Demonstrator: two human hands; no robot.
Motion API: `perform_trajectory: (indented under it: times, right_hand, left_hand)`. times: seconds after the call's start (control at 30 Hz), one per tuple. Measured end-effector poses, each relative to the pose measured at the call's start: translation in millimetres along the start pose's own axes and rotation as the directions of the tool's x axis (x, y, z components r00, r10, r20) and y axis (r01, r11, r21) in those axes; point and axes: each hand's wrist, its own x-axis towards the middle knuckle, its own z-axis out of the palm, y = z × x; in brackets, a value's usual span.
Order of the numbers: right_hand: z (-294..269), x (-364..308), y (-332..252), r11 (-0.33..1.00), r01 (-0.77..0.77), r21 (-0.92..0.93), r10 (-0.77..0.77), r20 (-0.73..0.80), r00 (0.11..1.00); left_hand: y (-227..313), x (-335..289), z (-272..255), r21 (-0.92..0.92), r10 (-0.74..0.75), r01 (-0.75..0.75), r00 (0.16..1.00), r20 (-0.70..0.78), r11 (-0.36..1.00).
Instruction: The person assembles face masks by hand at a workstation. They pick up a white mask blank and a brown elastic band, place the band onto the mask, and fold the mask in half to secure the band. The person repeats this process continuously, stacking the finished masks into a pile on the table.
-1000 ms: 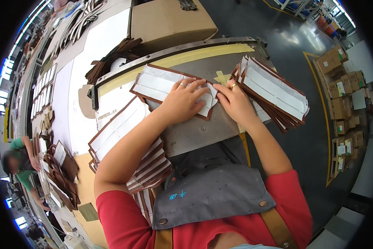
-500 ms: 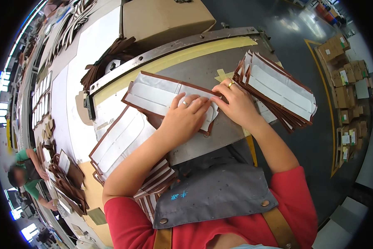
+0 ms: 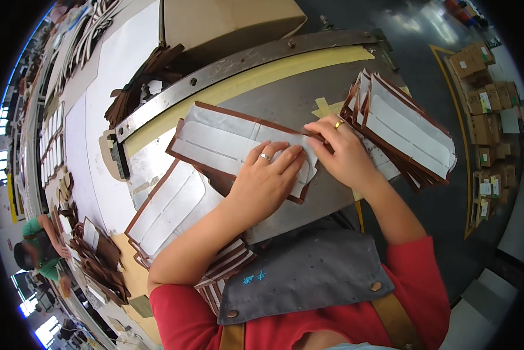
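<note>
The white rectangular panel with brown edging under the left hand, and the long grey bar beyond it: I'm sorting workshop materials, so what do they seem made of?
White rectangular panel: its pale, low-sheen face suggests paper or thin fabric.
Brown edging: thin, smooth-looking strips, possibly leather or imitation leather.
Long grey bar: probably bare metal, judging by its dull shine and bolt heads.

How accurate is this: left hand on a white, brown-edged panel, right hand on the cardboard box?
Not quite: the right hand is not on the cardboard box; the head view shows it at the right end of that panel. The left hand is on it, as you say.
</note>
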Motion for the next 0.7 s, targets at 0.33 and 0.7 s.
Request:
perform_trajectory:
  times: [0.33, 0.7]
  right_hand:
    - [21, 22, 1, 0.989, -0.047, -0.141, 0.07, 0.159, 0.985]
    - [0, 3, 9, 0.988, 0.001, 0.154, -0.019, 0.112, 0.994]
  left_hand:
    - [1, 2, -3, -0.083, -0.066, 0.066, 0.998, -0.002, 0.994]
    - [-16, 9, -10, -0.173, -0.286, 0.272, 0.956, -0.067, 0.947]
